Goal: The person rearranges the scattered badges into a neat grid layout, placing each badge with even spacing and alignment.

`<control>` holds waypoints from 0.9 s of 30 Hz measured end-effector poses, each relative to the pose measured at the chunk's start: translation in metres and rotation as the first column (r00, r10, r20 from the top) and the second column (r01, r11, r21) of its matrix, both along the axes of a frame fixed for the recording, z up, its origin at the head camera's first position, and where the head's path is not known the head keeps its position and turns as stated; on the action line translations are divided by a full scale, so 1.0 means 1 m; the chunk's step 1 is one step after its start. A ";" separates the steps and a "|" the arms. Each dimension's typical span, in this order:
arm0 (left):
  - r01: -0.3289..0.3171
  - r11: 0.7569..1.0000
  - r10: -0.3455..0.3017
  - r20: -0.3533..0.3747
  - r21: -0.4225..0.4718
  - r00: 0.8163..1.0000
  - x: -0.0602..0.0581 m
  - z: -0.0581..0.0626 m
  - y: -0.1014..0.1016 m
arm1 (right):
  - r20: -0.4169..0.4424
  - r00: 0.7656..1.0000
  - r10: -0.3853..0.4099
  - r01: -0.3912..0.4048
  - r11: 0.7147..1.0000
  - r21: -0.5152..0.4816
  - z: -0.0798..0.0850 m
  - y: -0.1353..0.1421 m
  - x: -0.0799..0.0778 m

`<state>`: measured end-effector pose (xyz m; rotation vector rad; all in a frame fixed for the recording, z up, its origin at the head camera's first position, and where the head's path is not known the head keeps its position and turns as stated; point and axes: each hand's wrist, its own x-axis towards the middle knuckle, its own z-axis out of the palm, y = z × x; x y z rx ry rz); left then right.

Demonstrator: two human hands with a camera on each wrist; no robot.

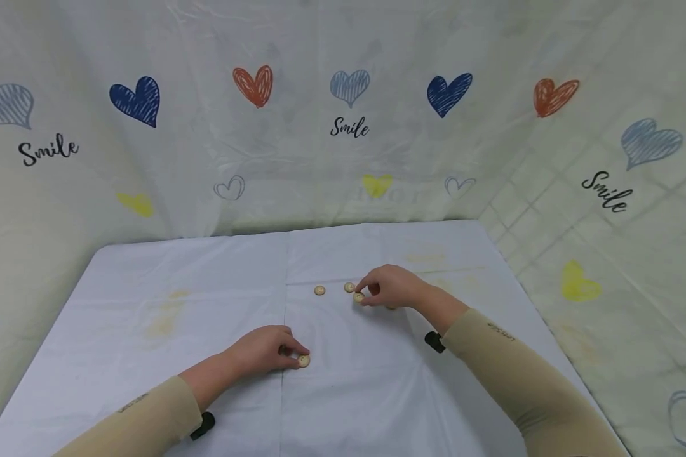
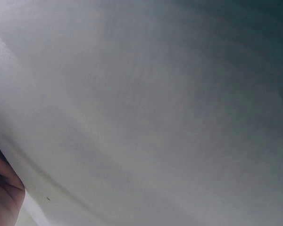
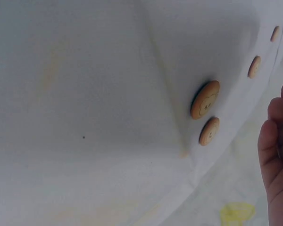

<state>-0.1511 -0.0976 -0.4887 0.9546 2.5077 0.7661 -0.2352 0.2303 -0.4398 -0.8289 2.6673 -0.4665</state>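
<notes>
A round wooden button point(image 1: 303, 360) is pinched between thumb and fingers of my left hand point(image 1: 265, 350), low over the white cloth. Farther back and to the right, my right hand point(image 1: 393, 287) pinches another wooden button point(image 1: 358, 297) at its fingertips. Just beyond those fingertips lies a button point(image 1: 349, 287), with one more button point(image 1: 319, 290) to its left. Part of a button point(image 1: 390, 308) peeks out under the right hand. The right wrist view has several pale discs on the cloth, the nearest button point(image 3: 205, 100) showing two small holes and an engraved outline.
A white cloth point(image 1: 217, 279) with creases and faint yellow stains covers the table. Behind it hangs a pale curtain point(image 1: 297, 146) printed with hearts and "Smile". Dark wrist cameras sit under both sleeves, the right one point(image 1: 434, 341) close over the cloth.
</notes>
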 end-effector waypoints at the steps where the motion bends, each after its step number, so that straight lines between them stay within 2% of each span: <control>1: 0.002 1.000 -0.002 -0.001 0.003 1.000 0.000 0.000 0.000 | 0.006 1.000 -0.003 0.003 1.000 0.002 -0.001 0.000 0.000; 4: 0.006 1.000 -0.006 -0.003 0.008 1.000 0.000 0.000 0.000 | 0.021 1.000 -0.005 0.005 1.000 0.017 -0.007 -0.002 -0.001; 10: 0.010 1.000 -0.010 -0.002 0.014 1.000 0.000 0.000 0.001 | -0.006 1.000 0.027 -0.027 0.997 0.069 -0.019 -0.008 -0.003; 16: -0.002 1.000 0.002 0.005 -0.003 1.000 0.000 -0.001 0.002 | -0.009 1.000 0.005 -0.004 0.992 0.128 -0.029 -0.012 -0.006; 20: -0.008 1.000 0.008 0.000 -0.012 1.000 -0.001 -0.002 0.001 | -0.011 1.000 -0.006 0.007 0.990 0.139 -0.030 -0.013 -0.006; 27: -0.008 1.000 0.008 -0.007 -0.023 1.000 -0.001 -0.004 0.001 | 0.010 0.999 -0.048 0.047 0.995 0.083 -0.023 -0.008 -0.001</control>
